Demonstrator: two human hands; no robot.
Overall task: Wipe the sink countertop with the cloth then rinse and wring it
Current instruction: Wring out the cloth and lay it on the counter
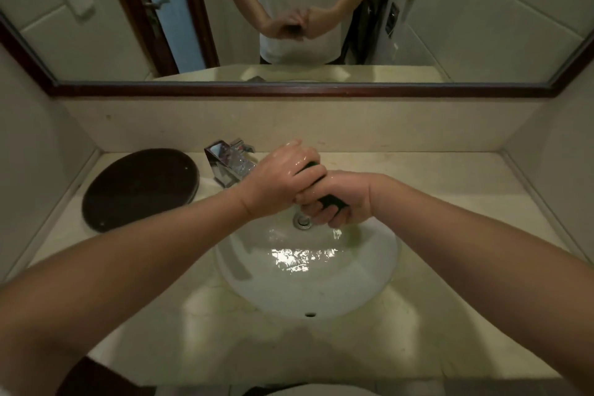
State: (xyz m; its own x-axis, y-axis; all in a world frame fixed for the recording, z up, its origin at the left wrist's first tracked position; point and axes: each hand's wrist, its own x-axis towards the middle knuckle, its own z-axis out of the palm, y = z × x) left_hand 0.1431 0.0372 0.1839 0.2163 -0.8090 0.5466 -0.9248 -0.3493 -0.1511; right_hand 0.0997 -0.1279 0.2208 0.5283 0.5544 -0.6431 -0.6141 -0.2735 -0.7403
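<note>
A dark cloth (331, 199) is bunched into a tight roll over the back of the white sink basin (369, 280), just above the drain (302, 221). My left hand (279, 183) is shut around its far end and my right hand (337, 199) around its near end, the two hands touching. Both hands look wet. Most of the cloth is hidden inside my fists. Water stands in the bottom of the basin. The beige countertop (450, 202) surrounds the sink.
A chrome faucet (229, 162) stands just left of my hands at the back of the basin. A dark oval tray (138, 186) lies on the counter's left side. A framed mirror (299, 10) runs along the back wall above a low backsplash.
</note>
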